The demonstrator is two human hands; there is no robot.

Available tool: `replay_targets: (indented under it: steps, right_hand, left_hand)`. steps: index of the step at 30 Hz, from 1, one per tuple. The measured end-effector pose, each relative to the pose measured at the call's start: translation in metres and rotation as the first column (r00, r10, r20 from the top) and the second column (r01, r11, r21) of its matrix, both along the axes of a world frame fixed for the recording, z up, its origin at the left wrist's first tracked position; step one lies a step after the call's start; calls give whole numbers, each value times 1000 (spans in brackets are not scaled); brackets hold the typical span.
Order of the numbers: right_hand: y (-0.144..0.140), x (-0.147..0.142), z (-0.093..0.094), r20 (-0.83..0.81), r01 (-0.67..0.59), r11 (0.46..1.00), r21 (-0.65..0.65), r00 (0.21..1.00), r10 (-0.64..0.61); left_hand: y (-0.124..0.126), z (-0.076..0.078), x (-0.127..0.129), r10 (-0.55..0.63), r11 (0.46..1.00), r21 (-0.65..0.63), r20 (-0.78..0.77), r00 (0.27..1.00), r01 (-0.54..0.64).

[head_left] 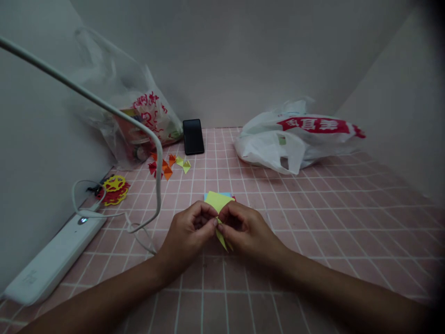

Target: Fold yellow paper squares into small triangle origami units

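Both forearms reach in from the near edge and meet at the middle of the pink checked table [313, 218]. Left hand [189, 232] and right hand [245, 229] sit close together, fingers curled narrow, and between them they pinch a yellow-green folded paper [221, 239]; its point sticks out below the fingertips, toward the near side. Just beyond the hands, touching or nearly touching the knuckles, lies a small stack of paper squares [217, 199], a yellow sheet on top with blue and red edges showing under it. Far left of that, a scatter of small folded pieces [168, 166] in red, orange and yellow lies near a clear plastic bag [139, 116] with red print, which leans against the left wall. A black phone [193, 136] stands against the far wall just right of that bag. A white plastic bag [295, 139] with a red label lies at the far right. On the left, a white lamp base [52, 260] lies along the wall, its thin arm [86, 95] curving over the table, with a white cable [104, 214] looped beside it and red and yellow paper cutouts [114, 189] just beyond.
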State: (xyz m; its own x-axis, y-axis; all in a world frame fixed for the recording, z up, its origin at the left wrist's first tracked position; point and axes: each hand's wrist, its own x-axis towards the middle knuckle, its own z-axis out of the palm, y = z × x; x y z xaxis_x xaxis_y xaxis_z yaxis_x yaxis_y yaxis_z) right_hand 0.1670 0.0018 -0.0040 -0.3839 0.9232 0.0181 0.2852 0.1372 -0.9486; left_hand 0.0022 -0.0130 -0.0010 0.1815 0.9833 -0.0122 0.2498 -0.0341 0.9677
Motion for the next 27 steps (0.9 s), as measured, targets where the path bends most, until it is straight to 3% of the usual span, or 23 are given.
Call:
replay_targets:
  steps: [13, 27]
  right_hand:
    - [2, 1, 1, -120, -27, 986, -163, 993, 7]
    - [3, 1, 1, -118, -57, 991, -119, 992, 43]
  left_hand:
    - [5, 1, 1, 24, 973, -229, 219, 975, 28]
    - [6, 1, 1, 28, 982, -188, 117, 993, -6]
